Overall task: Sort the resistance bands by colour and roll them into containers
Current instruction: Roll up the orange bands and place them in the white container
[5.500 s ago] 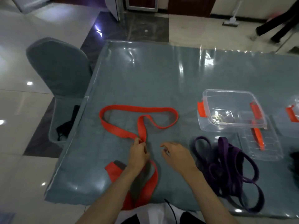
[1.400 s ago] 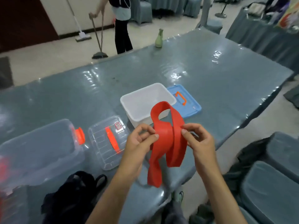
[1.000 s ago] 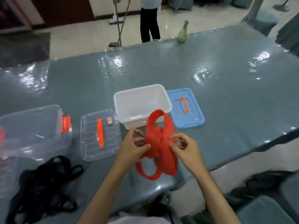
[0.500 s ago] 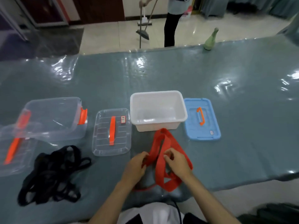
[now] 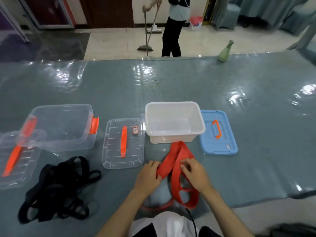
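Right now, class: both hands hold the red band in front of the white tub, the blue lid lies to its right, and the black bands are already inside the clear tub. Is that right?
One slip: the black bands are not inside the clear tub; they lie heaped on the table in front of it, as the head view shows. Both hands, left hand and right hand, do hold the red band before the white tub, blue lid to its right.

No readable text anywhere. Small white label w/ red border (image 5: 135, 130) on the clear lid (image 5: 122, 144), handwritten marks on it too small to make out. Small pale sticker (image 5: 227, 146) on the blue lid (image 5: 220, 134), blank or illegible. Blue print on the white bin w/ pink liner (image 5: 196, 24) in the background, too blurred to read.
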Motion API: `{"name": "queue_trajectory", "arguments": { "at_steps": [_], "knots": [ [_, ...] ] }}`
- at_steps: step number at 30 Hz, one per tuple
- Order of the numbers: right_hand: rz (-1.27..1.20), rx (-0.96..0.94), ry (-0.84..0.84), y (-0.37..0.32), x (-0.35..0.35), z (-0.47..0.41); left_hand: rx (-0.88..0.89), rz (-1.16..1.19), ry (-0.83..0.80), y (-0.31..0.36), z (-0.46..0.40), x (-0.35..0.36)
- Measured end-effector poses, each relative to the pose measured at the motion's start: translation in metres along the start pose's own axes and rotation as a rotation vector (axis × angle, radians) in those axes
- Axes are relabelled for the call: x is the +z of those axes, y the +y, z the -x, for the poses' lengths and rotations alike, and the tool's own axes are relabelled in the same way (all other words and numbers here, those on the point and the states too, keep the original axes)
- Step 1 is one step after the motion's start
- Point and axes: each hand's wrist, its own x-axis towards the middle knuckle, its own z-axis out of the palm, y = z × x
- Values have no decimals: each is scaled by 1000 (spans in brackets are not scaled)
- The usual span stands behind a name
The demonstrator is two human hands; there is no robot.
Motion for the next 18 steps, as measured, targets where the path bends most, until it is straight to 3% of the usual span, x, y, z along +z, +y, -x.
{"name": "queue_trajectory", "arguments": {
  "at_steps": [6,11,15,18],
  "knots": [
    [-196,141,159,4,6,23,58,156,83,0,7,4],
    [-249,181,142,11,18,48,81,202,63,20,12,23],
    [-264,157,55,5,9,54,-21,246,133,41,7,24],
    [-207,65,-13,-3,-3,47,-201,478,128,57,-8,22]
  ]
}}
